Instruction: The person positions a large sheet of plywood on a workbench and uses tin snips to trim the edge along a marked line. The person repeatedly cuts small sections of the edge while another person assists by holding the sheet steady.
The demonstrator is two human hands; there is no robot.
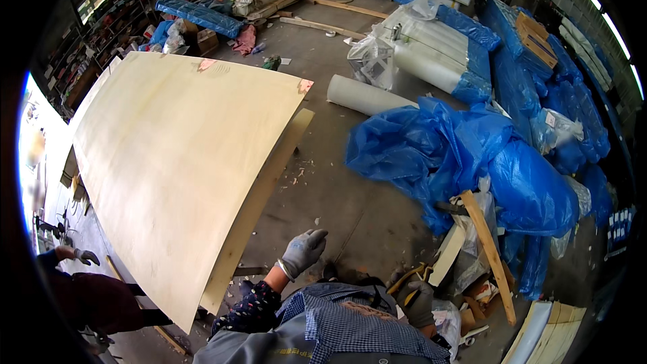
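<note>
The big wooden sheet [168, 155] is on the left side. Near its edge, the left hand [304, 255] has fingers loosely extended; whether the right hand [419, 305] grips something, I cannot tell.

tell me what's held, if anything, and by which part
The left hand holds nothing. Something yellow shows at the right hand; whether it is gripped, and by which part, cannot be told.

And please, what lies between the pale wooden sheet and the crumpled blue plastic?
The head view shows a lower board's edge by the wooden sheet, then grey floor with pale scraps, up to the blue plastic.
</note>
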